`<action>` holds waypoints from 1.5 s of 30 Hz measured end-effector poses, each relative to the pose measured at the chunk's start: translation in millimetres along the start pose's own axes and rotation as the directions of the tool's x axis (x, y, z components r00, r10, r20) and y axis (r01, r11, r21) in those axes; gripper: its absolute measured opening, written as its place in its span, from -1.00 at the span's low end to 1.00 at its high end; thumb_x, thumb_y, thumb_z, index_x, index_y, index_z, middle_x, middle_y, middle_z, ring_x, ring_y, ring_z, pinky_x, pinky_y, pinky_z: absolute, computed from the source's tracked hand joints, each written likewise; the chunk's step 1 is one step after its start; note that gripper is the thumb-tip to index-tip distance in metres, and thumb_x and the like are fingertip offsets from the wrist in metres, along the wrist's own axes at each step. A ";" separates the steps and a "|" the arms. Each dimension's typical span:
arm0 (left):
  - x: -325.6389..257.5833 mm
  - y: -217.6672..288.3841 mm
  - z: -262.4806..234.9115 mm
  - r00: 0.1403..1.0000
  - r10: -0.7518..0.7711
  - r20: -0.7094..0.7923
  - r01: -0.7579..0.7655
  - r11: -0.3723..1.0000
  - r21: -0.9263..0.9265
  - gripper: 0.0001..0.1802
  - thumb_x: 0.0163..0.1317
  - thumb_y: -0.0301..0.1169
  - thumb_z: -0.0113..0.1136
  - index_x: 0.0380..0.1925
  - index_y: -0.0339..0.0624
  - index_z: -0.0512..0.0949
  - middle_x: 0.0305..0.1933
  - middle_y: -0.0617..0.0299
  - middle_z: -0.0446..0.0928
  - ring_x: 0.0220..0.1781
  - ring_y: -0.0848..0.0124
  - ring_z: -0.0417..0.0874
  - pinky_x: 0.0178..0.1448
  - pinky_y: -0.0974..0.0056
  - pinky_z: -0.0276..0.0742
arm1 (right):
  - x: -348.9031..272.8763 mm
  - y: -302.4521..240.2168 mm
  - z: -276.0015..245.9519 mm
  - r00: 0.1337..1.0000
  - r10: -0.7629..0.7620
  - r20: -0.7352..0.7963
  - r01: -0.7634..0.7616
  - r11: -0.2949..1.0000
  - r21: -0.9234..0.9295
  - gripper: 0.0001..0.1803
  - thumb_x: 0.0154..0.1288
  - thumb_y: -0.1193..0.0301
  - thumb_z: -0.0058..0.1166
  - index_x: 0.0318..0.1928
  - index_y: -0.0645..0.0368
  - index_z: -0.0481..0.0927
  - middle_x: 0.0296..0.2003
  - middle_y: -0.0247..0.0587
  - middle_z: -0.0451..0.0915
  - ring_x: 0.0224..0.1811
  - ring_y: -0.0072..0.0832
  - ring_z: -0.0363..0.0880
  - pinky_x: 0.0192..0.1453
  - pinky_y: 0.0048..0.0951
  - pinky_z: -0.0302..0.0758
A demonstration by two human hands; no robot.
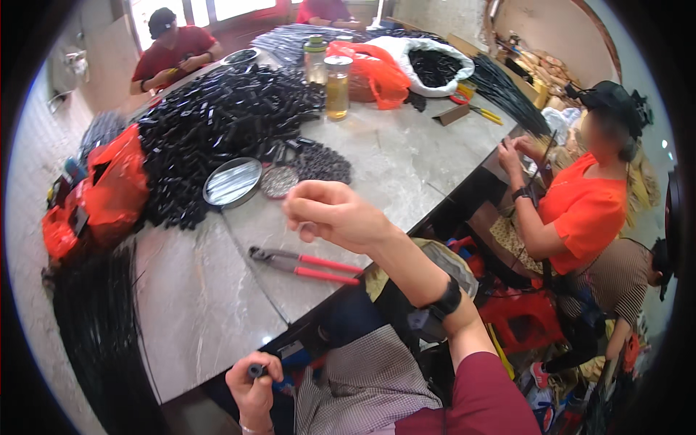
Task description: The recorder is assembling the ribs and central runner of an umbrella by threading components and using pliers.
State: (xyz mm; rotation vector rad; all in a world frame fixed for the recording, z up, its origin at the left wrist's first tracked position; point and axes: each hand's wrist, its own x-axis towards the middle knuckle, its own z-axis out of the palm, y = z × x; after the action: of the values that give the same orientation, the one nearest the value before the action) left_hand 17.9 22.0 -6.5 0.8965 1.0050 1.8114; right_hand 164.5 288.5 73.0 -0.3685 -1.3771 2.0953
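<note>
Near the table's front edge, my left hand (249, 397) is closed around a short black tube (256, 370), its round hollow end facing up. My right hand (339, 216) hovers over the table with thumb and fingers pinched together; whatever lies between the fingertips is too small to make out. Just beyond it sit a small round dish of tiny shiny metal parts (278, 181) and a heap of small dark grey pieces (326, 164). An oval metal dish (259, 166) holding silver rods stands to their left. Red-handled cutters (304, 264) lie on the table below my right hand.
A large heap of black tubes (217, 116) covers the table's far left. Red bags (112, 188), long black strips (98, 341), drink bottles (337, 90) and a white sack (464, 67) stand around. A person in orange (587, 203) sits at the right; others are nearby.
</note>
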 end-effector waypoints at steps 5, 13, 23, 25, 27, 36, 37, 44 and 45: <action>-17.8 16.5 14.8 0.994 0.091 0.066 -0.091 0.996 0.001 -0.70 0.17 -0.41 0.30 -0.22 -0.42 0.51 -0.47 0.12 0.50 -0.44 0.38 0.50 -0.35 0.35 0.43 | -64.1 9.4 26.9 0.997 -0.034 0.063 0.000 0.878 0.479 -0.88 0.43 0.44 -0.02 -0.08 0.16 0.50 -0.21 -0.32 0.45 -0.23 -0.58 0.41 -0.26 -0.55 0.40; -57.7 31.9 25.6 0.991 0.125 -0.041 -0.126 0.992 -0.016 -0.77 0.24 -0.48 0.21 -0.16 -0.40 0.51 -0.39 0.19 0.50 -0.36 0.48 0.49 -0.25 0.39 0.45 | -119.3 47.5 70.6 0.977 -0.088 0.196 -0.064 0.752 0.656 -0.87 0.45 0.41 -0.03 -0.07 0.13 0.50 -0.25 -0.34 0.37 -0.21 -0.55 0.36 -0.25 -0.59 0.39; -83.0 36.9 22.1 0.973 0.216 -0.082 -0.219 0.975 -0.034 -0.77 0.23 -0.55 0.19 -0.10 -0.36 0.54 -0.38 0.20 0.51 -0.34 0.47 0.51 -0.23 0.41 0.46 | -151.8 54.1 102.1 0.986 0.087 0.139 -0.131 0.927 0.350 -0.87 0.41 0.50 0.00 -0.12 0.29 0.53 -0.22 -0.18 0.60 -0.24 -0.49 0.65 -0.18 -0.48 0.66; -83.1 35.6 19.3 0.972 0.218 -0.084 -0.222 0.974 -0.050 -0.77 0.23 -0.55 0.20 -0.11 -0.36 0.54 -0.39 0.19 0.51 -0.34 0.46 0.52 -0.23 0.40 0.46 | -150.1 52.2 98.7 0.989 0.122 0.085 -0.138 0.962 0.233 -0.86 0.38 0.49 0.05 -0.13 0.29 0.57 -0.28 -0.20 0.61 -0.29 -0.50 0.66 -0.22 -0.50 0.67; -79.8 33.6 16.4 0.970 0.220 -0.101 -0.225 0.973 -0.045 -0.76 0.23 -0.54 0.21 -0.10 -0.37 0.54 -0.39 0.19 0.51 -0.34 0.44 0.52 -0.23 0.40 0.46 | -147.4 52.7 94.6 0.992 0.119 0.034 -0.123 0.969 0.212 -0.84 0.36 0.49 0.09 -0.13 0.31 0.59 -0.33 -0.22 0.62 -0.32 -0.51 0.66 -0.24 -0.51 0.66; -46.5 27.8 17.6 0.986 0.077 -0.149 -0.083 0.996 -0.034 -0.75 0.14 -0.70 0.05 -0.14 -0.43 0.52 -0.37 0.16 0.50 -0.35 0.44 0.50 -0.25 0.37 0.47 | -123.6 46.5 77.3 0.990 0.070 -0.123 -0.090 0.982 -0.168 -0.85 0.31 0.58 0.09 -0.15 0.38 0.63 -0.36 -0.18 0.65 -0.34 -0.53 0.66 -0.22 -0.53 0.63; -40.8 27.1 19.1 0.989 0.063 -0.135 -0.064 0.998 -0.001 -0.75 0.15 -0.70 0.06 -0.13 -0.44 0.51 -0.36 0.17 0.51 -0.34 0.46 0.50 -0.24 0.38 0.47 | -122.5 45.7 75.0 0.991 0.069 -0.113 -0.087 0.982 -0.170 -0.84 0.32 0.58 0.08 -0.14 0.39 0.63 -0.34 -0.19 0.65 -0.32 -0.53 0.65 -0.21 -0.53 0.62; -15.0 6.9 15.5 0.995 0.067 -0.071 -0.062 0.995 0.073 -0.55 0.26 -0.27 0.25 0.01 -0.41 0.50 -0.28 0.17 0.50 -0.36 0.47 0.49 -0.28 0.42 0.42 | -110.5 67.7 84.1 0.998 -0.010 -0.069 0.007 0.999 -0.045 -0.80 0.28 0.65 0.10 -0.07 0.38 0.59 -0.30 -0.15 0.63 -0.28 -0.48 0.64 -0.22 -0.52 0.61; -14.5 3.8 13.4 0.996 0.074 -0.058 -0.070 0.995 0.067 -0.51 0.26 -0.22 0.25 0.04 -0.40 0.49 -0.26 0.17 0.49 -0.36 0.48 0.49 -0.29 0.43 0.41 | -109.4 72.6 87.8 0.997 -0.027 -0.068 0.026 0.999 -0.025 -0.77 0.27 0.66 0.11 -0.05 0.37 0.56 -0.30 -0.16 0.63 -0.27 -0.49 0.64 -0.23 -0.53 0.61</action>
State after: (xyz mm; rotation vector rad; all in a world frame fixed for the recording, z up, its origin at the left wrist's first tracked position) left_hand 33.7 11.4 0.0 0.9337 1.0875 1.8853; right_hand 179.9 136.1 34.8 -0.4255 -1.3614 2.0275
